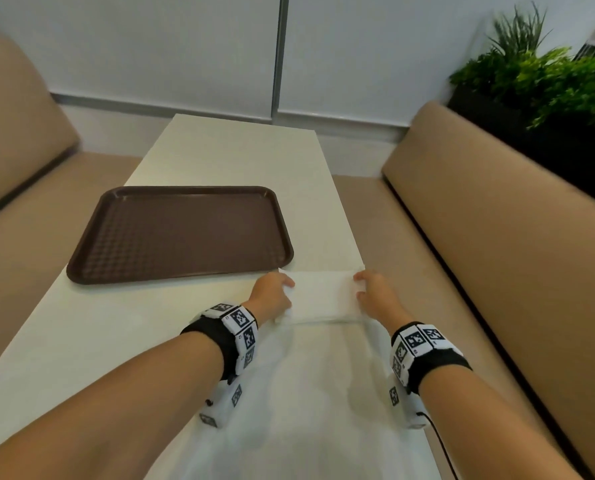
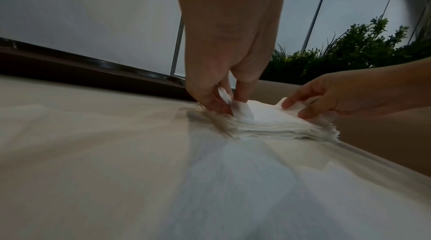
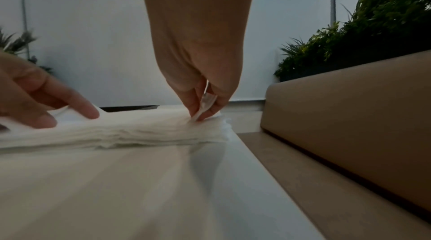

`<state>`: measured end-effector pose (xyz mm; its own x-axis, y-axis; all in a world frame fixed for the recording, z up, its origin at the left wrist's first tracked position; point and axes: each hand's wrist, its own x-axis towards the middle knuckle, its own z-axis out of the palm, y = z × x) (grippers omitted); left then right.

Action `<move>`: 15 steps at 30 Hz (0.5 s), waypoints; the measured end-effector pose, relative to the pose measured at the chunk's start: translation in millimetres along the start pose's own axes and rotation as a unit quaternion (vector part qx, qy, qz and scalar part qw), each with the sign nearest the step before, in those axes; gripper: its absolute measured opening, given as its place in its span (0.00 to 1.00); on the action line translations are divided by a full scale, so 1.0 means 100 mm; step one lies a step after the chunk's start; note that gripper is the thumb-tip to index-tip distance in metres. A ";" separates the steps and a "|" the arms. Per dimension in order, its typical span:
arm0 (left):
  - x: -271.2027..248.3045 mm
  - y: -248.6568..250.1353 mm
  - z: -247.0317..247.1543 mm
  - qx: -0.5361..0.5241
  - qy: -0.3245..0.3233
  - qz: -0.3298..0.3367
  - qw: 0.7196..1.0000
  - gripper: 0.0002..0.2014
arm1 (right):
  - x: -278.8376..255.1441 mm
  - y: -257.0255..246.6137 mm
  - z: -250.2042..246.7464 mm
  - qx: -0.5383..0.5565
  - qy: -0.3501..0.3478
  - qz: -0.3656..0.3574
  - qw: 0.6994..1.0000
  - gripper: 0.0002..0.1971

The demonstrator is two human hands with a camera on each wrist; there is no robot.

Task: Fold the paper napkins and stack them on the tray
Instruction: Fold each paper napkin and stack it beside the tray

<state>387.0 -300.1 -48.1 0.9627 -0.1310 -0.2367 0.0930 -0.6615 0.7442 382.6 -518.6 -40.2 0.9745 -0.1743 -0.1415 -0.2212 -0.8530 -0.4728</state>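
Observation:
A stack of white paper napkins [image 1: 324, 296] lies on the white table near its right edge, just right of the brown tray's near corner. My left hand [image 1: 275, 296] pinches the top napkin's near-left corner [image 2: 242, 113] between thumb and fingers. At the stack's right side, my right hand [image 1: 372, 292] pinches the top napkin's near-right corner [image 3: 205, 109]. In both wrist views the pile [image 2: 268, 126] [image 3: 128, 129] shows several thin layers. The brown plastic tray [image 1: 181, 233] sits bare at the table's left-middle.
The white table [image 1: 220, 150] runs away toward a pale wall. Tan bench seats [image 1: 497, 220] flank it on both sides. Green plants [image 1: 549, 81] stand behind the right bench. The table's right edge lies close to the napkin stack.

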 end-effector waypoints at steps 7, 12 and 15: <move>-0.07 -0.02 -0.02 0.168 -0.016 0.000 0.986 0.25 | -0.18 -0.19 0.08 -0.166 -0.009 0.075 0.983 0.24; -0.43 0.01 -0.38 0.011 0.047 0.028 0.998 0.20 | -0.67 -0.45 -0.09 -0.112 -0.049 -0.003 0.992 0.24; -0.85 -0.11 -0.67 -0.093 0.075 0.047 0.992 0.07 | -1.09 -0.54 0.05 -0.128 -0.200 0.001 0.971 0.33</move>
<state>321.2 -232.2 6.1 0.9949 -0.0651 -0.0768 0.0338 -0.5019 0.8643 288.5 -451.0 -3.9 0.8696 -0.0153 -0.4935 -0.1571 -0.9561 -0.2473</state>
